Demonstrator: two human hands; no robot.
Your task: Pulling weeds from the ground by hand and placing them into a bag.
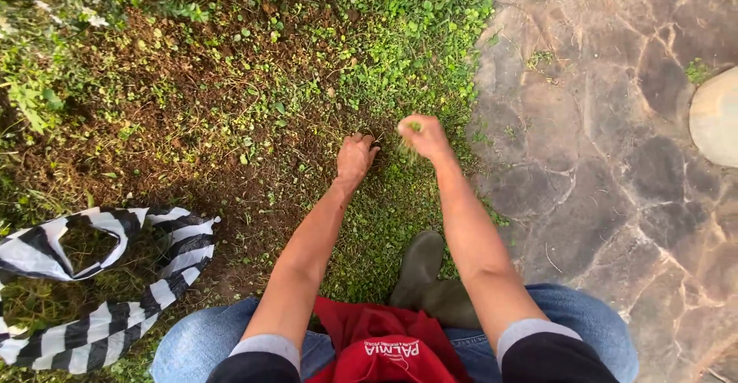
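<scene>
Nearest the camera, the person crouches in blue jeans (200, 337) with a red cloth (384, 341) in the lap and a dark green rubber boot (419, 268) planted on the grass; a black-and-white striped bag (115, 275) lies open to the left, some green cuttings inside. Both bare arms reach forward over the patch. The left hand (355, 159) presses down into the low weeds, its fingers curled into the greenery at the soil line, though whether they have closed on a stem cannot be told. The right hand (423, 137) is shut around a small tuft of pulled weeds (412, 139), green leaves showing above the fist and thin roots hanging below. To do this well, the grip probably should sit low, at the base of each plant, and pull slow and straight so roots come whole. Beyond the hands spreads patchy clover and bare brown soil (177, 83); stone paving (615, 122) runs along the right.
</scene>
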